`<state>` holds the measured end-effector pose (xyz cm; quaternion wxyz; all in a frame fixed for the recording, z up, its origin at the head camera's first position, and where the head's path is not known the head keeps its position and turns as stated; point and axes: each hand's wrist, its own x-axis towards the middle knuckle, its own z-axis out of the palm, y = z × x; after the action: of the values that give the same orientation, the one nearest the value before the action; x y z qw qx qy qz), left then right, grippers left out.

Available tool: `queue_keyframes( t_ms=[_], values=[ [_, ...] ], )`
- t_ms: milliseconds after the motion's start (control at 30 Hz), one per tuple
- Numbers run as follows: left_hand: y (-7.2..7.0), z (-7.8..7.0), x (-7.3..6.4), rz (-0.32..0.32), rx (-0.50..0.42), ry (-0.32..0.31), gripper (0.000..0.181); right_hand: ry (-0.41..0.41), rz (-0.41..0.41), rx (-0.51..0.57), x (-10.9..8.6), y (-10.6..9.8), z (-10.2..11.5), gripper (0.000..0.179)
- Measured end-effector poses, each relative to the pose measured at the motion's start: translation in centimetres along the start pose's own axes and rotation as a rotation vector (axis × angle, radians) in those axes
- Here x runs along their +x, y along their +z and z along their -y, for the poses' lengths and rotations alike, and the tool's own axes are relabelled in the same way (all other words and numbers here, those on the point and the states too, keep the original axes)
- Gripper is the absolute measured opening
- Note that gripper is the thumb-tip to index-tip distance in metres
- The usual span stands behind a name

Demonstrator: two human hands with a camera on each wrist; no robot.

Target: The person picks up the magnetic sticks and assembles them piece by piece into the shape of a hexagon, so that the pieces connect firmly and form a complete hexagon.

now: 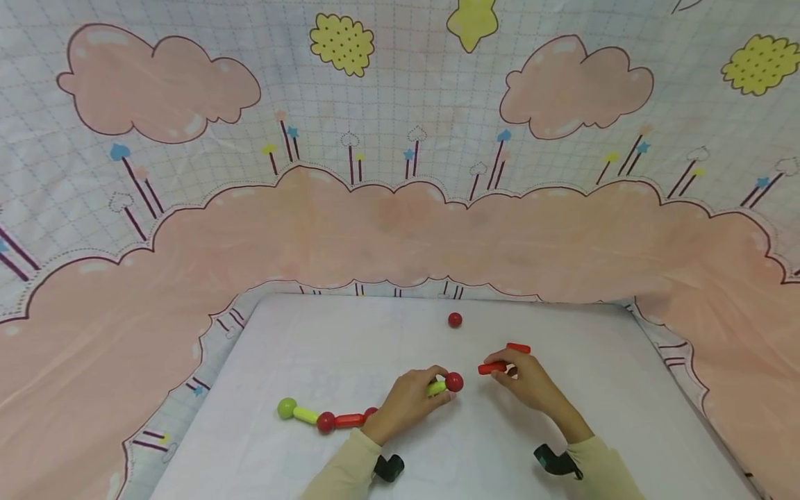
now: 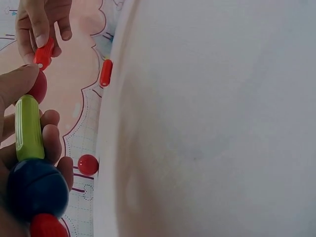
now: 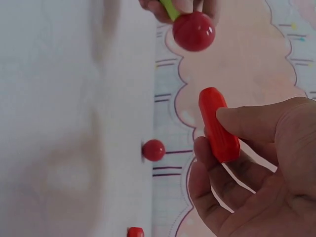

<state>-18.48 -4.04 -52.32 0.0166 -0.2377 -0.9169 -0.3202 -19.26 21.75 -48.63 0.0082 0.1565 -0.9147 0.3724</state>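
Observation:
My left hand point(image 1: 406, 401) grips a yellow-green magnetic-looking rod point(image 2: 29, 128) with a red ball point(image 1: 454, 382) on its right end. A dark blue ball point(image 2: 37, 189) and a red rod point(image 2: 48, 227) follow behind it in the left wrist view. From under the left hand a chain runs left: a red rod point(image 1: 348, 421), another red ball point(image 1: 326, 422), a yellow-green rod point(image 1: 305, 415) and a green ball point(image 1: 287, 408). The link beneath the hand is hidden. Between thumb and fingers my right hand point(image 1: 531, 383) pinches a loose red rod point(image 3: 218, 125), apart from the left hand's red ball.
A spare red rod point(image 1: 519, 347) lies just beyond the right hand. Farther back on the white table point(image 1: 350, 333) is a single red ball point(image 1: 455, 319). A cloud-patterned cloth point(image 1: 400, 229) hangs behind. Black wrist devices point(image 1: 556, 461) sit by both sleeves.

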Motion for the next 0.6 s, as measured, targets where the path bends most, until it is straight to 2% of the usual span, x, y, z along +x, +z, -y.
queue_keyframes(
  t_ms=[267, 600],
  values=[
    [0.0, -0.1, 0.4, 0.018, 0.000, -0.005, 0.033, -0.099, 0.040, -0.014, -0.1, 0.6, 0.5, 0.025],
    [-0.1, -0.2, 0.5, 0.009, 0.017, 0.004, 0.033, -0.178, 0.060, -0.022, 0.3, 1.3, 1.2, 0.025]
  ],
)
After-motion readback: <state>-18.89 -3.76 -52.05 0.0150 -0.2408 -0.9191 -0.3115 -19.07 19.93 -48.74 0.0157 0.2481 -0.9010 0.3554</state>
